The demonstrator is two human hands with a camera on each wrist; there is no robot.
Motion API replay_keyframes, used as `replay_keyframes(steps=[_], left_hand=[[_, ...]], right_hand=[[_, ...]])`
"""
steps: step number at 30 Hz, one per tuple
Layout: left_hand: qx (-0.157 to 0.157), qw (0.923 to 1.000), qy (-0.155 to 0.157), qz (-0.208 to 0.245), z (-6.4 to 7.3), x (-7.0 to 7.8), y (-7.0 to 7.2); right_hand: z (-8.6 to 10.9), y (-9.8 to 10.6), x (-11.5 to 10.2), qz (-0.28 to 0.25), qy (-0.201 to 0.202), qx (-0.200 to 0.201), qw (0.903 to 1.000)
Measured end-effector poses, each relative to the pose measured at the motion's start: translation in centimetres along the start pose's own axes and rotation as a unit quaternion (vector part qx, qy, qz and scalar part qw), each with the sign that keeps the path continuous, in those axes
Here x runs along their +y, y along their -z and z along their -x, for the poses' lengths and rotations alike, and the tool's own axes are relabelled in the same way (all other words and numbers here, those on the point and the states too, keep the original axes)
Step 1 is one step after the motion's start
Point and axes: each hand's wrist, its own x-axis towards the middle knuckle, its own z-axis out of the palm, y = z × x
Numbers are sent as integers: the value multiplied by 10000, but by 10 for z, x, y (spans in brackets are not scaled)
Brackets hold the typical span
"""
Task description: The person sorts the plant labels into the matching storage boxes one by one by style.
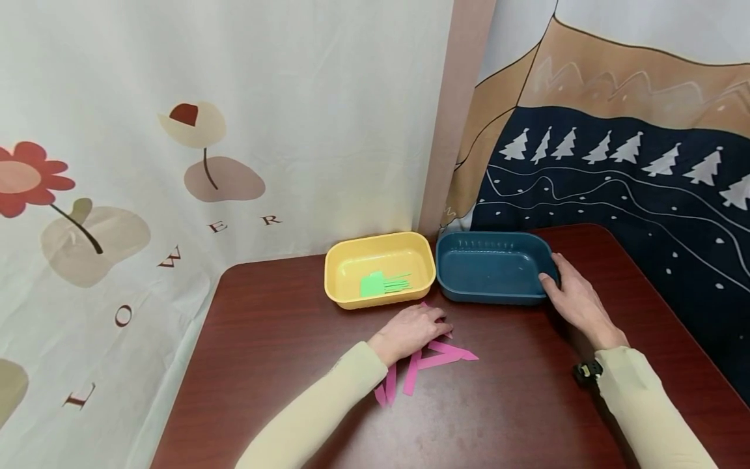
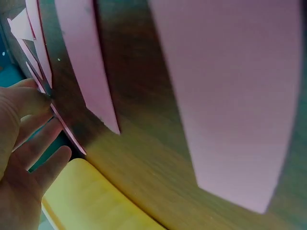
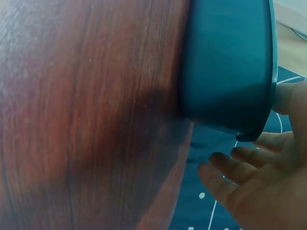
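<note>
My left hand [image 1: 411, 332] is just in front of the yellow basin, low over several pink paper strips [image 1: 411, 374] spread on the table. In the left wrist view its thumb and a finger pinch one thin pink strip [image 2: 69, 132], seen nearly edge-on. At the right end of the dark blue basin [image 1: 492, 299], my right hand [image 1: 581, 303] grips the rim, thumb over the inner side and fingers outside. Green paper pieces [image 1: 372, 284], one cluster cut into thin slivers, lie inside the yellow basin [image 1: 381, 302]. No pieces show inside the blue basin.
Both basins stand side by side at the back of the dark red wooden table [image 1: 263, 339]. A white printed curtain [image 1: 328, 130] hangs behind and to the left, and a navy curtain with white trees [image 1: 615, 176] hangs at the right.
</note>
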Motion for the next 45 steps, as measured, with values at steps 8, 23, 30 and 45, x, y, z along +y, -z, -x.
replay_keyframes(steps=[8,23,30,45], left_hand=[[36,10000,-5,-18,1,0,4],[-561,9938,-537,-796,-16,-4,18],[-1167,9905,-398,-616,-21,-6,22],[-909,9957,172,-31,-14,-5,19]], right_hand=[[3,-2,3,245,134,-16,9996],[6,-5,7,489,187,-244,9983],[5,-4,5,450,175,-275,9985],[4,-7,2,426,207,-246,9986]])
